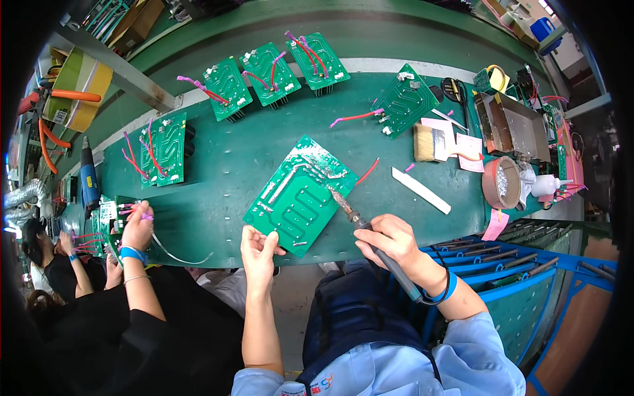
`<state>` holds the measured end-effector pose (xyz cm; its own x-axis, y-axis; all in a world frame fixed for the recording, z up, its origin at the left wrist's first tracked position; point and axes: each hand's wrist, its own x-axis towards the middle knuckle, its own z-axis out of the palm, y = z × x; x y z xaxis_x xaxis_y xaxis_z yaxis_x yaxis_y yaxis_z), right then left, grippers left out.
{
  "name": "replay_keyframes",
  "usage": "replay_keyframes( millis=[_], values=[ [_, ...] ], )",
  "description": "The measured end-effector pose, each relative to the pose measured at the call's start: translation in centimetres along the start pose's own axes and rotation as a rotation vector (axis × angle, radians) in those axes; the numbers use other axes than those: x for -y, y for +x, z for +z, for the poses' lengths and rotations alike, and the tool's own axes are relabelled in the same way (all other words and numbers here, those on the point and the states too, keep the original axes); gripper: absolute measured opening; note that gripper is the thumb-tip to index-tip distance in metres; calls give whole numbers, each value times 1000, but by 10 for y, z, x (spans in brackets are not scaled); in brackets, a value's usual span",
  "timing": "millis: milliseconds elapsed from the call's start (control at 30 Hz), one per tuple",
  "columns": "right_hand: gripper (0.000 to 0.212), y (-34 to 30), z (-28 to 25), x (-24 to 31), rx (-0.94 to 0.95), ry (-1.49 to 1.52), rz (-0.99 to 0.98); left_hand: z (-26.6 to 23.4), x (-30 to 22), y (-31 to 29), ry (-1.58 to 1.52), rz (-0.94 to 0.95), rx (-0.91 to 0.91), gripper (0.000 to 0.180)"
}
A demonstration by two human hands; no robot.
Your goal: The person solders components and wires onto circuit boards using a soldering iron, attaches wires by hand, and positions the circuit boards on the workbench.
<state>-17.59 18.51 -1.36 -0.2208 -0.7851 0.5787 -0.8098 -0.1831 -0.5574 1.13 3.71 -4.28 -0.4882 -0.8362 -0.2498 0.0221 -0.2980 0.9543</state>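
A green circuit board (300, 198) is tilted up over the bench, its soldered side facing me. My left hand (260, 251) grips its lower left edge, thumb on the face and fingers behind. In my right hand (391, 241) is a soldering iron (385, 257), closed in the fingers like a pen. Its tip meets or hovers just above the board's right upper part, near shiny solder tracks; I cannot tell whether it touches. A red wire (367, 171) sticks out past the board's right edge.
Several wired circuit boards (271, 76) stand along the back. To the right lie a brush (432, 143), a white strip (421, 190), a solder reel (502, 183) and a metal box (512, 129). A blue rack (522, 264) is at lower right. At left, a co-worker's hand (137, 228) handles wires.
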Motion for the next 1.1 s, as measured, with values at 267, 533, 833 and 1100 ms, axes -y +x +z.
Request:
replay_keyframes(
  millis=[267,533,833,1100],
  values=[
    [23,0,1,0,12,-17,-5,-1,0,0,27,0,-7,16],
    [22,-2,-8,2,-21,131,15,-1,2,1,27,21,-16,15],
    [18,-61,-113,-3,-251,-287,466,-4,3,4,23,8,0,14],
    [14,-112,-183,-60,-465,-680,676,-7,2,7,44,44,22,11]
  ],
)
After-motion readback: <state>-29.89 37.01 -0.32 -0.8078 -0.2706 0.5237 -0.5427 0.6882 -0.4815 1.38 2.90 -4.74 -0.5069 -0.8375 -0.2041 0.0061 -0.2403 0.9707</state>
